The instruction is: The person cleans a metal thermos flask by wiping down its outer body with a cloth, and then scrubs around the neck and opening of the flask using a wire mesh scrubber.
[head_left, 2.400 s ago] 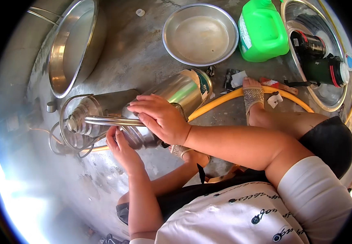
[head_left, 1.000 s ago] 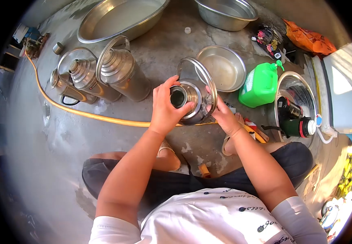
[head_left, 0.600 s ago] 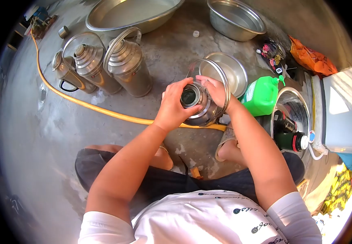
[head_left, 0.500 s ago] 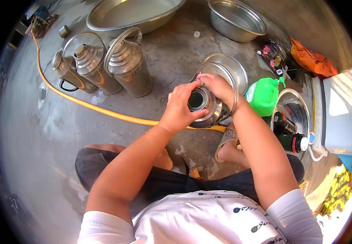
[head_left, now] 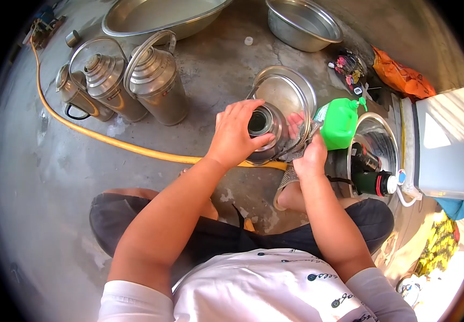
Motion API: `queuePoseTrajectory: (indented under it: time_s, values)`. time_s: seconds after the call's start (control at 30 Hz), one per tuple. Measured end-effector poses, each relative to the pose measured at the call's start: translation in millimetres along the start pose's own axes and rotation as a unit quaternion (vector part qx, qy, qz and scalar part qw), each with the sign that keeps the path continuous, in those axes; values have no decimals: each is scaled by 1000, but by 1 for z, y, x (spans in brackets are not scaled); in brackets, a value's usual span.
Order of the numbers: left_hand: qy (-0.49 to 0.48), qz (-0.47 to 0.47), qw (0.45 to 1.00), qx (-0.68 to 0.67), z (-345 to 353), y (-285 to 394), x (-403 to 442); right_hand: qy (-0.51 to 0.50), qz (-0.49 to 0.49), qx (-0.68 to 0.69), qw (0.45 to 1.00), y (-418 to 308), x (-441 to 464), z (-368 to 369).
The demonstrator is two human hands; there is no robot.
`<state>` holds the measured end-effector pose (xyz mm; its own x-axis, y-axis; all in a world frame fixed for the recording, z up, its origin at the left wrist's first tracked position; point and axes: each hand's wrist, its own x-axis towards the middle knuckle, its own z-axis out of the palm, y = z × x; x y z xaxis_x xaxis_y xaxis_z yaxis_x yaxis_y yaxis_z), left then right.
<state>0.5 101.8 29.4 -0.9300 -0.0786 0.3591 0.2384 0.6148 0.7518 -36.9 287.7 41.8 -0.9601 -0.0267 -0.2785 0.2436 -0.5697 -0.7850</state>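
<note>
A steel thermos flask (head_left: pixel 279 129) stands in front of me with its dark round mouth facing up and its lid off. My left hand (head_left: pixel 237 131) is wrapped round its shoulder, thumb and fingers on either side of the mouth. On the flask's right side, my right hand (head_left: pixel 312 155) holds a crumpled grey, mesh-like cloth (head_left: pixel 299 151) close to the flask wall. Its fingers show partly behind the flask's hoop handle (head_left: pixel 309 110). Just behind the flask lies a shallow steel basin (head_left: pixel 311 88).
Several steel flasks (head_left: pixel 159 88) stand to the left, beside a yellow hose (head_left: pixel 119 142). Two large basins (head_left: pixel 189 26) are at the back. On the right are a green jug (head_left: pixel 340 124), a steel bowl (head_left: pixel 368 116) holding dark bottles, and an orange bag (head_left: pixel 401 75).
My right hand has moved from the flask's top rim down to its right side, and the grey cloth now shows in it. The left hand stays on the flask's shoulder.
</note>
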Motion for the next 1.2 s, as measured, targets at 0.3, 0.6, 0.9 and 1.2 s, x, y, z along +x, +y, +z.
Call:
queuePoseTrajectory:
  time_s: [0.3, 0.6, 0.9, 1.2]
  values:
    - [-8, -12, 1000, 16, 5, 7, 3, -55, -195, -419, 885, -29, -8, 56]
    - [-12, -19, 1000, 17, 5, 6, 3, -119, -207, -198, 951, 38, -29, -8]
    - [7, -10, 1000, 15, 3, 3, 4, -140, -187, -278, 932, 30, -25, -16]
    - [21, -22, 999, 28, 3, -1, 7, -251, -25, -461, 851, -63, 15, 55]
